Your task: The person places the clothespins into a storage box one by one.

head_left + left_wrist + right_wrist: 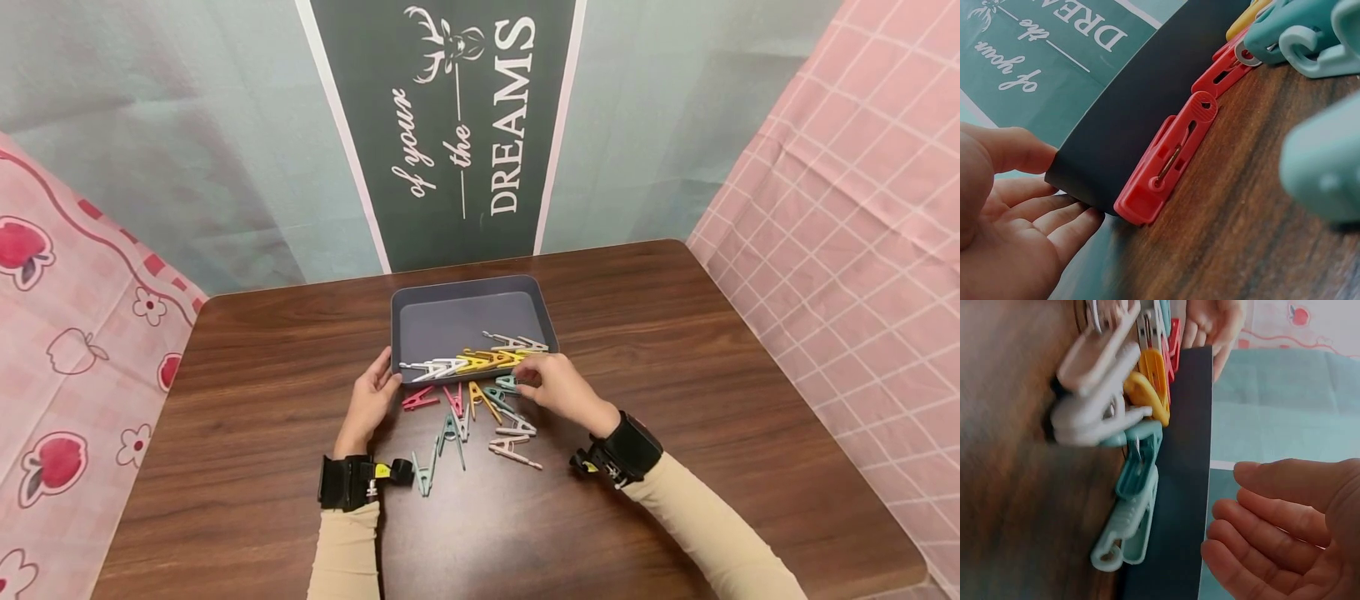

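Note:
My left hand [370,398] holds the near left corner of a dark grey tray [465,321], with the thumb at the rim and the other fingers along the outer wall. Inside the tray, white clothespins [444,367] and yellow clothespins [491,360] lie along the front wall, with pale ones behind at the right. Over the front right rim, my right hand [562,387] has its fingers loosely bent. The right wrist view shows nothing between that thumb and fingers. Close below it on the table are teal clothespins [1140,459], and a red clothespin [1166,165] lies against the tray wall near the left hand.
Between the forearms, more clothespins are scattered on the brown table [262,433]: mint [424,478], green [451,428], orange [475,393] and pale pink [510,450]. Printed cloth hangs behind the table and on both sides. Each wrist wears a black strap with a camera.

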Demonstrator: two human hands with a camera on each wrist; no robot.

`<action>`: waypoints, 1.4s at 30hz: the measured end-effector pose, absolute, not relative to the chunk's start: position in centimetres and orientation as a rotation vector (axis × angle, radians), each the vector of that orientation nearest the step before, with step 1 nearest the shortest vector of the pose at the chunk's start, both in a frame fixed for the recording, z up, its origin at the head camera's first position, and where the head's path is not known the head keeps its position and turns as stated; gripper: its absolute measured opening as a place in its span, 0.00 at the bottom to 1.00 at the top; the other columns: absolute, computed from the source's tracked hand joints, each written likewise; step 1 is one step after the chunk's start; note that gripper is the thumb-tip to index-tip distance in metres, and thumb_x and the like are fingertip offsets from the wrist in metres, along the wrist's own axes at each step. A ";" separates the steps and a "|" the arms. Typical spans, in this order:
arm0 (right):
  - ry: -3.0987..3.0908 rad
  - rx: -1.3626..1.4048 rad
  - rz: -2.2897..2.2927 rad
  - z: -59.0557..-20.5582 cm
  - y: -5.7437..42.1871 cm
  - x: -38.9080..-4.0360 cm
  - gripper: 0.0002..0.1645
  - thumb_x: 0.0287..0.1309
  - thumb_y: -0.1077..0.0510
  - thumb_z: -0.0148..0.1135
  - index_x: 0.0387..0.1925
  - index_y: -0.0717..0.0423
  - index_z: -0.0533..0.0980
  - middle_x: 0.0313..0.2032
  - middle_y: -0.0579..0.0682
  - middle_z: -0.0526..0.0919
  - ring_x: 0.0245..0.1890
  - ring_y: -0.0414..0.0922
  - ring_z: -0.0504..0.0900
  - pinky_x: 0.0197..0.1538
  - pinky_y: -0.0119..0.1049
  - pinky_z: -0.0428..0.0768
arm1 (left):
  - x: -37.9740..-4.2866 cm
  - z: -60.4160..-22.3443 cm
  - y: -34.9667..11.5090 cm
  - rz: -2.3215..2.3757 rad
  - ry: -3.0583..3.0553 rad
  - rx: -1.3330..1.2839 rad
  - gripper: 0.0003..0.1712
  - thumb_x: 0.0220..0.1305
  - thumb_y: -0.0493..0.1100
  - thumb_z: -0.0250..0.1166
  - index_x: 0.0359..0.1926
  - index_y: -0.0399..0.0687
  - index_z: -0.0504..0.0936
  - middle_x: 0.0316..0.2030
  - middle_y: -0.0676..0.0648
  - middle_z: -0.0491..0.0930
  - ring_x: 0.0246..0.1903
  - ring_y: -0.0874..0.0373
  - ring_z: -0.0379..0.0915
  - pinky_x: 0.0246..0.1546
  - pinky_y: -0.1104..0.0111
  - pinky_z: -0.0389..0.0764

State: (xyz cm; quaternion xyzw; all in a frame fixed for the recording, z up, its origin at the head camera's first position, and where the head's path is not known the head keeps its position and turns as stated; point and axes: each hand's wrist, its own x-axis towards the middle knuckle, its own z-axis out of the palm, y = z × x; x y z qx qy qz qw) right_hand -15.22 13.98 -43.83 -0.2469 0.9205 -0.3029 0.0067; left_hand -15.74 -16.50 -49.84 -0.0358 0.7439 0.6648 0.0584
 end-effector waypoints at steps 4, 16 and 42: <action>2.869 -0.776 -0.934 -44.3 14.0 -14.5 0.10 0.50 0.62 0.70 0.36 0.62 0.83 0.31 0.54 0.87 0.30 0.45 0.83 0.34 0.31 0.83 | -15.8 -49.9 -16.5 2.012 2.259 -0.104 0.34 0.69 0.31 0.50 0.74 0.37 0.53 0.74 0.36 0.53 0.73 0.42 0.54 0.71 0.60 0.60; 2.823 -0.829 -0.926 -45.7 13.6 -13.1 0.08 0.49 0.64 0.71 0.33 0.61 0.83 0.27 0.52 0.86 0.27 0.41 0.82 0.31 0.25 0.81 | -15.5 -49.7 -16.6 1.994 2.286 -0.107 0.34 0.69 0.30 0.51 0.73 0.35 0.53 0.73 0.34 0.54 0.72 0.40 0.54 0.71 0.58 0.61; 2.809 -0.748 -0.831 -46.6 12.7 -12.3 0.18 0.40 0.63 0.76 0.38 0.62 0.83 0.29 0.51 0.83 0.29 0.40 0.79 0.30 0.23 0.78 | -15.5 -49.7 -16.5 1.985 2.283 -0.114 0.33 0.69 0.31 0.50 0.73 0.37 0.53 0.74 0.35 0.54 0.72 0.41 0.55 0.71 0.59 0.61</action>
